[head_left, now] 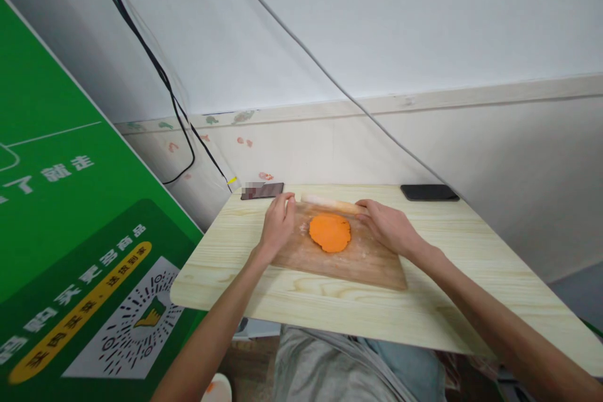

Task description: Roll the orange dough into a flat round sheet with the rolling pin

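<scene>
A flat, roundish sheet of orange dough (330, 233) with ragged edges lies on a brown wooden cutting board (339, 269). Just beyond the dough, a pale wooden rolling pin (325, 202) runs crosswise over the far part of the board. At its left end my left hand (279, 221) is closed, fingers curled around the tip. My right hand (389, 224) grips the right end, its fingers wrapped over the wood. Neither hand touches the dough. Both tips of the pin are hidden by the fingers.
The board rests on a light wood-grain table (221, 264) against a white wall. One dark phone (268, 191) lies at the back left, another phone (429, 193) at the back right. A green printed panel (94, 213) stands left; a grey cable (330, 75) hangs across the wall.
</scene>
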The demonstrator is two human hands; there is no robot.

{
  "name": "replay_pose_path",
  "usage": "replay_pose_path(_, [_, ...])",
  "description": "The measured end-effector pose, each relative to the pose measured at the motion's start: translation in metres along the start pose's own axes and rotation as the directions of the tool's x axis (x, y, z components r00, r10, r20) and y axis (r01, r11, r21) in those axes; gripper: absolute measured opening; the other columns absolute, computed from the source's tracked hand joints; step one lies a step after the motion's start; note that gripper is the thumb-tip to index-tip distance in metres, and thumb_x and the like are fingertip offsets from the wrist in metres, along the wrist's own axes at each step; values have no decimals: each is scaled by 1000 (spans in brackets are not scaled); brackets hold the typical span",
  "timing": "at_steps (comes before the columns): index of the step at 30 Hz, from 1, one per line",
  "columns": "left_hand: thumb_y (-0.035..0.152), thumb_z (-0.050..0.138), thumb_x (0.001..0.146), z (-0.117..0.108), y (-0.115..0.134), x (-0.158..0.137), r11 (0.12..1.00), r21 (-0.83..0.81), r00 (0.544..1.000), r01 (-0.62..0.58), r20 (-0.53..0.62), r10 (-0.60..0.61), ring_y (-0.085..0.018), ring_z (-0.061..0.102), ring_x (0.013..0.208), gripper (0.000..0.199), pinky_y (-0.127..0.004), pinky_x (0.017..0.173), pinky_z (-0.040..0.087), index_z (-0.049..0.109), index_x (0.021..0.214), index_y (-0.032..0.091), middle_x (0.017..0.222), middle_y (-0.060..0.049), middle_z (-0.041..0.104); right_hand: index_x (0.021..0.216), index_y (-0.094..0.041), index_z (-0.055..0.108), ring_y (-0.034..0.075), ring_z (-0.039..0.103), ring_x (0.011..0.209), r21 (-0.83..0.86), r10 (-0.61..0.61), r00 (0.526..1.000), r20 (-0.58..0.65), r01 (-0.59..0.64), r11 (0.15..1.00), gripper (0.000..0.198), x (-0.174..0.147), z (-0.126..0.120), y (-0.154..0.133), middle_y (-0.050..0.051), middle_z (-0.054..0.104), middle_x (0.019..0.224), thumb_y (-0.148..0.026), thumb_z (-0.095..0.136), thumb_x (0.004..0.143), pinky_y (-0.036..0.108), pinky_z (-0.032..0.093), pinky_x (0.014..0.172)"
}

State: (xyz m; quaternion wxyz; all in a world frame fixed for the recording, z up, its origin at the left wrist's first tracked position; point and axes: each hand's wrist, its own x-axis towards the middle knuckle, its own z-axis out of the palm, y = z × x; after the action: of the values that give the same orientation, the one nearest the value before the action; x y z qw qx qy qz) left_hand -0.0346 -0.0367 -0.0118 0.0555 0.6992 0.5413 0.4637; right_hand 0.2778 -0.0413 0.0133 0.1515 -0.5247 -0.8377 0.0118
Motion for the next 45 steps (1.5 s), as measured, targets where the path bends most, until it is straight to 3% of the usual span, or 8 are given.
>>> replay_pose_path(2, [35, 40, 112, 6, 2, 20, 998, 4, 998, -57, -1, 57, -26, 69, 118, 32, -43, 108, 53, 66, 120, 19, 120, -13, 75, 135, -18, 60, 31, 73, 114, 26, -73, 997, 35, 73, 997, 33, 17, 2, 4, 15, 75, 128, -37, 45, 112, 41, 55, 93])
replay_pose_path(5, [33, 43, 111, 23, 2, 42, 992, 21, 982, -125, 142, 121, -26, 68, 119, 29, -43, 111, 51, 68, 119, 20, 121, -12, 76, 131, -16, 63, 30, 71, 113, 45, -114, 992, 44, 113, 993, 32, 29, 9, 5, 17, 74, 126, -36, 46, 111, 41, 54, 95])
replay_pose_path(12, [20, 44, 105, 57, -12, 52, 992, 84, 949, -97, 309, 67, -27, 67, 124, 30, -45, 114, 51, 68, 122, 18, 126, -13, 75, 118, -18, 67, 29, 66, 109, 127, -263, 965, -14, 263, 956, 29, 27, 13, 11, 14, 74, 113, -35, 45, 111, 42, 52, 96])
replay_pose_path(17, [4, 47, 83, 58, -20, 56, 987, 77, 902, -138, 422, 93, -26, 61, 133, 55, -46, 121, 46, 67, 132, 17, 135, -13, 71, 101, -19, 68, 25, 64, 101, 101, -226, 973, -54, 230, 968, 31, 40, 5, 11, 12, 69, 105, -29, 40, 110, 37, 51, 91])
replay_pose_path(20, [3, 47, 77, 58, -20, 60, 982, 64, 866, -180, 484, 127, -26, 58, 138, 64, -47, 124, 44, 66, 137, 17, 139, -13, 68, 111, -18, 69, 24, 64, 104, 78, -249, 969, -12, 249, 965, 25, 49, 4, 9, 11, 68, 115, -22, 46, 103, 37, 51, 94])
replay_pose_path(27, [9, 41, 90, 56, -17, 57, 957, 160, 859, -244, 494, 136, -27, 58, 137, 54, -45, 126, 41, 64, 139, 11, 138, -17, 67, 154, -13, 53, 30, 56, 142, -15, -190, 982, 17, 190, 982, 53, 46, 27, 11, 20, 61, 153, -33, 29, 112, 49, 46, 115])
replay_pose_path(36, [13, 39, 101, 52, -15, 33, 897, 193, 833, -398, 485, 266, -29, 61, 139, 41, -51, 131, 34, 70, 127, 11, 139, -19, 71, 158, -6, 51, 32, 51, 151, -99, -115, 993, -1, 114, 989, 64, 22, 23, -16, 20, 59, 158, -40, 20, 113, 52, 40, 123])
replay_pose_path(45, [34, 29, 113, 30, 4, 2, 927, 224, 871, -302, 459, 173, -30, 40, 159, 51, -56, 130, 32, 61, 147, 13, 157, -17, 61, 158, -3, 51, 32, 50, 152, -96, -148, 988, -47, 143, 985, 62, -5, 23, -36, 23, 57, 159, -37, 24, 113, 51, 39, 126])
